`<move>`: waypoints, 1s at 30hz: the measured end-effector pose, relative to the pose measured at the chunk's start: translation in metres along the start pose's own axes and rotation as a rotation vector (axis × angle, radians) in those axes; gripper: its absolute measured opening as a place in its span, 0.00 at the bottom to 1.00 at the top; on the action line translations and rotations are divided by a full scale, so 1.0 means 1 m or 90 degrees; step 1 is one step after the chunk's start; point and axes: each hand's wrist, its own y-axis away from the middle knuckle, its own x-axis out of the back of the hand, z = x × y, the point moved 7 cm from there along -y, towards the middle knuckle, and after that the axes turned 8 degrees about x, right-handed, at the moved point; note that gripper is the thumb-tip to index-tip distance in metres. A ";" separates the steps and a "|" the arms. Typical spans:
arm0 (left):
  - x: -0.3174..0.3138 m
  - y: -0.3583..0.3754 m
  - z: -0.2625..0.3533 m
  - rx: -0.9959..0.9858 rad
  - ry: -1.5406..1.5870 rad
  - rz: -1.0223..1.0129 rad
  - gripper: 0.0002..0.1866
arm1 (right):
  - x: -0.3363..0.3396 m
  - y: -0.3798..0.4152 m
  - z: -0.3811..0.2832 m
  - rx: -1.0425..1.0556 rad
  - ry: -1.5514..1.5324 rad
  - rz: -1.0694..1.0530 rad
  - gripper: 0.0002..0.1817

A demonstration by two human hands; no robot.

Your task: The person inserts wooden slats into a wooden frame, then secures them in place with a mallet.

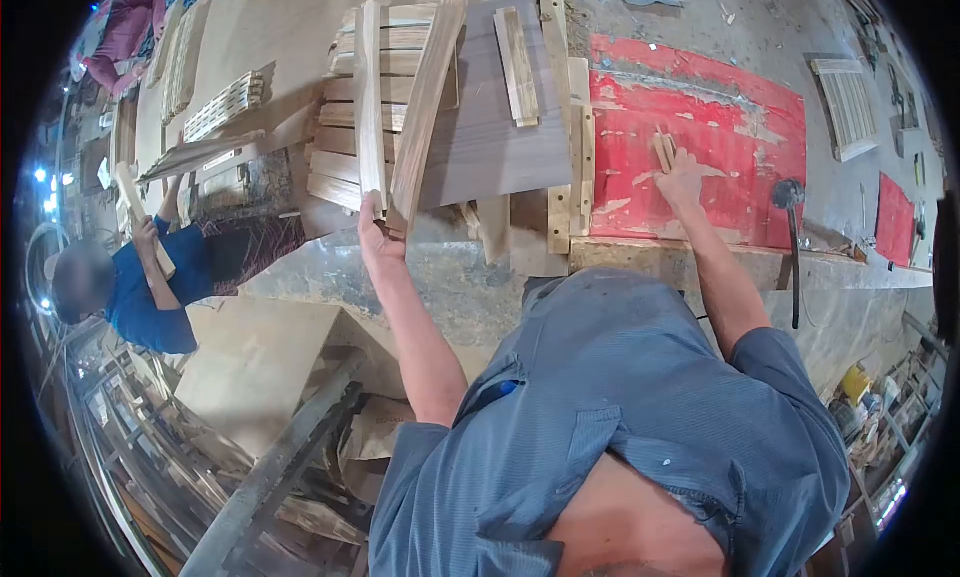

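My left hand (380, 239) is closed around the near ends of long wooden slats. One is a pale slat (368, 97); a browner slat (428, 107) slants beside it. They lie over a stack of shorter wooden slats (335, 112). My right hand (682, 185) is over a worn red sheet (625, 137), its fingers closed on short wooden pieces (664, 151). How many pieces it holds I cannot make out. Between my hands stands a wooden rail (558, 212) with holes in it.
A short wooden piece (516, 67) lies on a grey board (480, 142). A dark long-handled tool (794, 237) rests at the red sheet's right edge. A slatted panel (845, 107) lies far right. At left, a co-worker in a blue shirt (150, 317) holds a wooden piece (140, 217).
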 end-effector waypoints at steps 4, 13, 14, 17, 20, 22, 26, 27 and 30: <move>-0.015 0.006 -0.002 -0.062 0.060 -0.072 0.23 | 0.017 0.001 -0.010 0.028 0.029 0.028 0.31; -0.032 0.035 0.013 -0.247 0.036 -0.068 0.30 | 0.015 0.009 0.028 -0.063 -0.050 0.046 0.27; -0.033 0.042 0.016 -0.269 0.028 -0.078 0.30 | 0.024 0.007 0.034 -0.073 -0.047 0.048 0.27; -0.041 0.060 0.017 -0.289 -0.019 -0.130 0.31 | 0.101 -0.004 -0.016 0.068 -0.587 0.034 0.31; -0.058 0.077 -0.013 -0.241 -0.067 -0.192 0.34 | 0.198 -0.002 -0.114 0.281 -0.618 0.051 0.27; -0.107 0.113 -0.082 -0.181 -0.108 -0.250 0.35 | 0.219 -0.005 -0.138 0.381 -0.174 -0.044 0.24; -0.161 0.131 -0.192 -0.101 -0.181 -0.385 0.31 | 0.224 -0.005 -0.024 0.305 -0.352 0.104 0.23; -0.175 0.139 -0.219 -0.084 -0.199 -0.403 0.30 | 0.228 0.003 0.023 0.277 -0.352 0.192 0.22; -0.194 0.140 -0.287 -0.002 -0.308 -0.401 0.30 | 0.246 0.040 0.163 -0.016 -0.197 0.183 0.20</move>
